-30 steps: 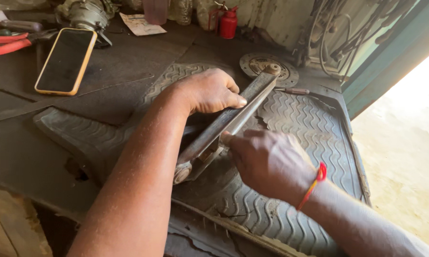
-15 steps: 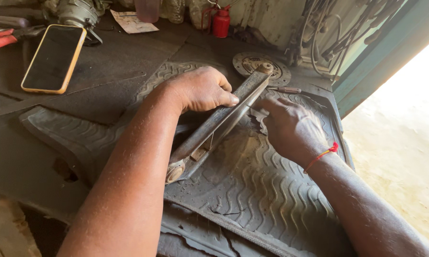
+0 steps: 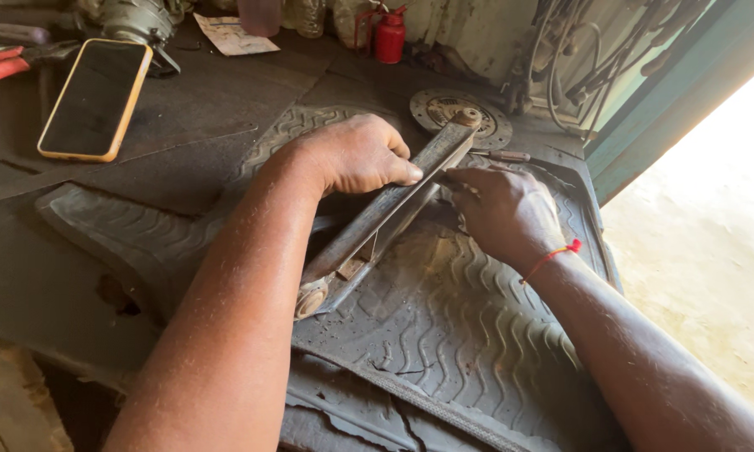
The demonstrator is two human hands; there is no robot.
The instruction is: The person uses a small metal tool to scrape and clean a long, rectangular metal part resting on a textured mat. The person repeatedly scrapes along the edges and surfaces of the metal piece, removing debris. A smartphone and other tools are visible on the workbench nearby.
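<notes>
So there's a ribbed rubber floor mat (image 3: 444, 335) spread over the dark workbench (image 3: 25, 276), and a long grimy metal arm (image 3: 385, 213) lies on it slantwise, bushing end near the person, far end up by a round clutch disc (image 3: 460, 117). Left hand (image 3: 356, 155) is curled down over the arm's middle, pinning it, so it's the closer one. Right hand (image 3: 502, 209) sits just beside the upper stretch, fingers bent in at the edge; can't tell if it's pinching anything.
</notes>
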